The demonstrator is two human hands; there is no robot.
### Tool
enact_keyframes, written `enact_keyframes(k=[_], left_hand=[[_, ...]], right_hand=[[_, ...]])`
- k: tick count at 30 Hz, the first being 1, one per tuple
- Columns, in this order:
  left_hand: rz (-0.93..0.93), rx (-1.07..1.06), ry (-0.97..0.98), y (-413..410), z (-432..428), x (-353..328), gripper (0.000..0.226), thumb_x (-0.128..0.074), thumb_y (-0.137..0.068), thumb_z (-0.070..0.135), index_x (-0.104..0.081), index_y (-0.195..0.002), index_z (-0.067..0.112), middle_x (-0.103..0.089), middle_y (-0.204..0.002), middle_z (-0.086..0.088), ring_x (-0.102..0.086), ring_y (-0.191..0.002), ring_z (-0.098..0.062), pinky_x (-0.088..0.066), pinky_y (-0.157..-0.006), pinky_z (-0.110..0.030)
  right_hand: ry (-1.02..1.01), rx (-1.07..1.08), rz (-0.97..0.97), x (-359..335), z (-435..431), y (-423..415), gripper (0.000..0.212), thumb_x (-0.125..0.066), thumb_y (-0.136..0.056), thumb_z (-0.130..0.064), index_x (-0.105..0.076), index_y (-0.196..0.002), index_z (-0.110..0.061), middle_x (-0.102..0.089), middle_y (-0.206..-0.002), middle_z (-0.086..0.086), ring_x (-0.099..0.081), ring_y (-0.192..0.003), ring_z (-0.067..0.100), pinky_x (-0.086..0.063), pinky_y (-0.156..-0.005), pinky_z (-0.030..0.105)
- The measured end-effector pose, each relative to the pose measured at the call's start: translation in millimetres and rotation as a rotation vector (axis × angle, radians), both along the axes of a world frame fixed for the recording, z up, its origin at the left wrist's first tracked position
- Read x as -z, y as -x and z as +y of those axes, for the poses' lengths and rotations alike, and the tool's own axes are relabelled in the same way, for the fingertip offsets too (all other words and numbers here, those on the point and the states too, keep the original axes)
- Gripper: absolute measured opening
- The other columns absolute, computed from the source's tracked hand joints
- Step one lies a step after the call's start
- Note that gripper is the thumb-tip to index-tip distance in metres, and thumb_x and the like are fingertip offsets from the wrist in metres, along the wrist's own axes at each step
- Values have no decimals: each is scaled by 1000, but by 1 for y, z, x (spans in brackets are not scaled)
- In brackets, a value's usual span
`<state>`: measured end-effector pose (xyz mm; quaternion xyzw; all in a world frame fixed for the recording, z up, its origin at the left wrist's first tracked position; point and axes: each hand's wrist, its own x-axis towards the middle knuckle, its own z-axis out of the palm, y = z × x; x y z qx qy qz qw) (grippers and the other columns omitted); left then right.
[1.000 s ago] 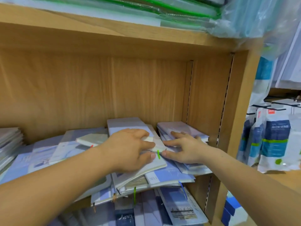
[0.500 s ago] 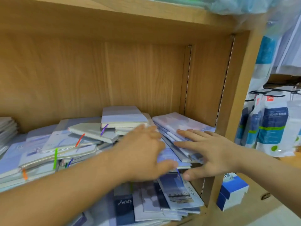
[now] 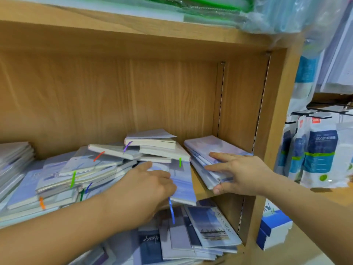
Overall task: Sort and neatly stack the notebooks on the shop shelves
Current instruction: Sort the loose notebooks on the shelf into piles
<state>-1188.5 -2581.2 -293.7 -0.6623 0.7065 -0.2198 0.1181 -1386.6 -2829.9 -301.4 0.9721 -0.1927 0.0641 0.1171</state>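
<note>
On the shelf [image 3: 199,181], bluish notebooks [image 3: 183,185] (coloured ribbons [image 3: 73,179] dangling) lie jumbled.

Stationery shop, wooden shelving [image 3: 275,115] piled with notebooks [image 3: 152,148], packaged goods [image 3: 321,155] hanging on hooks
</note>
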Motion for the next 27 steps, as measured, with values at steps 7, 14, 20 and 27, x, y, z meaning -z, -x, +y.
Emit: enact_keyframes(k=[7,14,20,27], left_hand=[[63,-128,15,19,8,-5,19,-48,-90,45,-51,-102,31,-58,-111,5,-55,-114,-21,-33,-96,-39],[558,-78,290,27,-9,10,32,-45,-105,43,-68,-100,21,-64,-118,3,-53,-121,-19,-48,-95,-40],[409,-61,494,7,6,-22,43,-40,-95,58,-71,-98,28,-65,-96,8,-61,-95,-20,-54,-75,-40],[646,-591,297,-69,-5,-48,69,-36,-95,75,-42,-153,36,-66,-126,7,-53,-128,-28,-43,-106,-42]], right_hand=[[-72,81,-89,2,44,-9,66,-57,-87,-74,-46,-148,-48,-32,-163,-8,-30,-149,15,-31,-118,40],[-764,68,-719,14,98,-16,34,-53,-100,-51,-72,-87,-26,-65,-71,-6,-61,-67,7,-56,-71,39],[-973,198,-758,-13,70,-49,36,-58,-97,-54,-72,-91,-22,-66,-72,4,-64,-62,18,-52,-60,32],[-1121,174,-651,-29,47,-98,44,-52,-92,-71,-68,-114,-37,-69,-104,-13,-65,-96,13,-59,-84,38]])
